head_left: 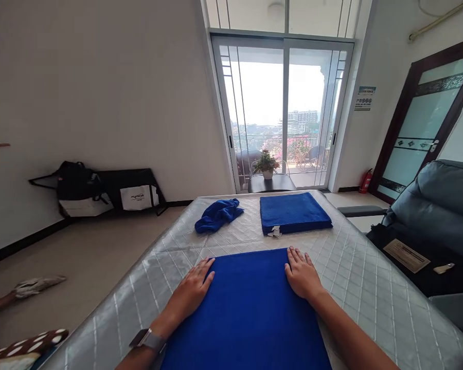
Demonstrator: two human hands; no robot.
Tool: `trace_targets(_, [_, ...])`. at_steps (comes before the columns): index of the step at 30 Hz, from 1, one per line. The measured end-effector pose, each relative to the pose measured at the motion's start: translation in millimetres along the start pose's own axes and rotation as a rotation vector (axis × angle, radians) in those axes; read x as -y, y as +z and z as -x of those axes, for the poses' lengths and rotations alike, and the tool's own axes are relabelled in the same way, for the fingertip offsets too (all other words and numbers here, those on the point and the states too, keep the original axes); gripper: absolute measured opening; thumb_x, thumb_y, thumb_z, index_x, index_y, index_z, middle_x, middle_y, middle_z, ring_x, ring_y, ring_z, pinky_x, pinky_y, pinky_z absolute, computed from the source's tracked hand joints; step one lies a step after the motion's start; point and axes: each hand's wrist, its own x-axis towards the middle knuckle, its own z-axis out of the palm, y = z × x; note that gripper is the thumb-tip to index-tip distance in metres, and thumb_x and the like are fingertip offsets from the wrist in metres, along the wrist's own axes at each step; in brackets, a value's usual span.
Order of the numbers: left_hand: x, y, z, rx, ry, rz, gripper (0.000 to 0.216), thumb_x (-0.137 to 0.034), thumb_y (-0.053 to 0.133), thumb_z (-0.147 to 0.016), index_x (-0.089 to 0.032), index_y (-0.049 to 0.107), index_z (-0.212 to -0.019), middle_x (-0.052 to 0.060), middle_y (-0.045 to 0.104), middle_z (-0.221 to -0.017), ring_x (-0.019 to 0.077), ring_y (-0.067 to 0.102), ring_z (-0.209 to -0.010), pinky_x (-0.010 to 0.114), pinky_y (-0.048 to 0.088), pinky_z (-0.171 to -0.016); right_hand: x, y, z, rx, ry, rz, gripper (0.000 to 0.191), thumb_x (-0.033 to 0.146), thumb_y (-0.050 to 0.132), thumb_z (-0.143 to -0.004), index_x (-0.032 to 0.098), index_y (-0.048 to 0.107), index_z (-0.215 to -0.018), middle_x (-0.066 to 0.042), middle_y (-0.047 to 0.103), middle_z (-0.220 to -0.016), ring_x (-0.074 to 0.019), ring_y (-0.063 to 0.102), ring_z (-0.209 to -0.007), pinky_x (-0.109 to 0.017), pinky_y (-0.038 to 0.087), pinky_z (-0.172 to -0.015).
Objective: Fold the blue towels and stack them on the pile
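The blue cloth lay flat on the near part of the quilted mattress, its near edge running out of view. The left hand rested at its far left corner and the right hand at its far right corner, both flat and palm down, fingers extended, clasping nothing. Beyond it, a crumpled blue cloth sat at the far left and a folded blue stack at the far right, with white tags on its near edge.

The cloth looked light, soft and limp, with nothing fragile about it (its thickness was hard to judge from above). The mattress's shiny cover was probably slippery, so a one-sided tug might have dragged or creased it. The two far corners seemed the best places to pinch, thumb beneath and fingers on top, keeping the edge taut.
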Motion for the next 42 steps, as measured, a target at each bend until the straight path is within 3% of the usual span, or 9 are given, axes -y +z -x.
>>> trace_targets(3, [-3, -9, -1, 0.021, 0.002, -0.072, 0.059, -0.045, 0.029, -0.098, -0.017, 0.043, -0.148, 0.011, 0.049, -0.152, 0.0263, 0.043, -0.141, 0.049, 0.035, -0.117, -2, 1, 1, 0.002, 0.012, -0.035, 0.063, 0.038, 0.020, -0.100, 0.012, 0.021, -0.157, -0.007, 0.019, -0.163, -0.0204, 0.017, -0.151, -0.042, 0.004, -0.122])
trace_targets(6, [-31, -22, -1, -0.027, 0.009, -0.140, 0.058, -0.046, 0.032, -0.097, -0.014, 0.049, -0.144, 0.015, 0.050, -0.150, 0.0310, 0.043, -0.141, 0.052, 0.037, -0.115, -3, 1, 1, -0.020, 0.002, -0.062, 0.063, 0.037, 0.021, -0.100, 0.011, 0.023, -0.157, -0.009, 0.021, -0.163, -0.0213, 0.018, -0.151, -0.042, 0.005, -0.122])
trace_targets(9, [-90, -26, -3, -0.012, 0.156, -0.084, 0.053, -0.045, 0.034, -0.099, -0.018, 0.055, -0.139, 0.013, 0.054, -0.147, 0.0277, 0.049, -0.137, 0.048, 0.039, -0.114, -3, 2, 1, -0.037, -0.005, -0.080, 0.063, 0.038, 0.022, -0.100, 0.010, 0.023, -0.156, -0.010, 0.021, -0.163, -0.0222, 0.019, -0.150, -0.042, 0.006, -0.122])
trace_targets(13, [-188, -4, -25, 0.036, 0.387, 0.080, 0.045, -0.044, 0.035, -0.100, -0.025, 0.059, -0.134, 0.008, 0.063, -0.138, 0.0239, 0.055, -0.130, 0.042, 0.044, -0.111, -6, 5, 1, -0.036, -0.005, -0.073, 0.063, 0.034, 0.023, -0.099, 0.008, 0.022, -0.156, -0.011, 0.021, -0.163, -0.0228, 0.018, -0.151, -0.043, 0.006, -0.123])
trace_targets(16, [-240, 21, -53, -0.006, 0.424, 0.209, 0.045, -0.037, 0.029, -0.102, -0.022, 0.057, -0.134, 0.009, 0.063, -0.136, 0.0215, 0.056, -0.128, 0.040, 0.044, -0.111, -10, 7, 2, -0.025, -0.054, -0.055, 0.062, 0.027, 0.029, -0.097, 0.010, 0.025, -0.156, -0.012, 0.021, -0.163, -0.0221, 0.015, -0.151, -0.042, 0.005, -0.123])
trace_targets(18, [-256, 36, -69, -0.040, 0.369, 0.251, 0.047, -0.038, 0.027, -0.103, -0.021, 0.057, -0.135, 0.011, 0.063, -0.136, 0.0218, 0.055, -0.129, 0.040, 0.043, -0.111, -12, 7, 3, -0.016, -0.086, -0.052, 0.062, 0.026, 0.032, -0.095, 0.011, 0.028, -0.155, -0.013, 0.024, -0.161, -0.0219, 0.016, -0.151, -0.042, 0.004, -0.123])
trace_targets(27, [-240, 60, -77, -0.019, 0.355, 0.232, 0.053, -0.040, 0.019, -0.105, -0.017, 0.046, -0.144, 0.014, 0.054, -0.147, 0.0215, 0.045, -0.140, 0.045, 0.039, -0.115, -13, 12, -2, -0.014, -0.070, -0.013, 0.062, 0.020, 0.028, -0.095, 0.008, 0.026, -0.155, -0.013, 0.028, -0.161, -0.0232, 0.016, -0.151, -0.044, 0.005, -0.122])
trace_targets(33, [-232, 60, -73, -0.012, 0.450, 0.024, 0.049, -0.034, 0.024, -0.104, -0.018, 0.039, -0.148, 0.017, 0.048, -0.151, 0.0266, 0.038, -0.144, 0.050, 0.036, -0.116, -12, 12, -3, -0.025, -0.065, 0.015, 0.062, 0.022, 0.028, -0.096, 0.012, 0.023, -0.157, -0.010, 0.023, -0.162, -0.0233, 0.017, -0.151, -0.044, 0.007, -0.122])
trace_targets(42, [-227, 58, -68, 0.027, 0.406, -0.176, 0.051, -0.030, 0.029, -0.102, -0.020, 0.034, -0.152, 0.013, 0.042, -0.156, 0.0258, 0.034, -0.146, 0.049, 0.032, -0.119, -11, 11, -2, -0.038, -0.083, 0.059, 0.062, 0.020, 0.028, -0.095, 0.013, 0.024, -0.156, -0.009, 0.021, -0.163, -0.0237, 0.019, -0.150, -0.047, 0.013, -0.122])
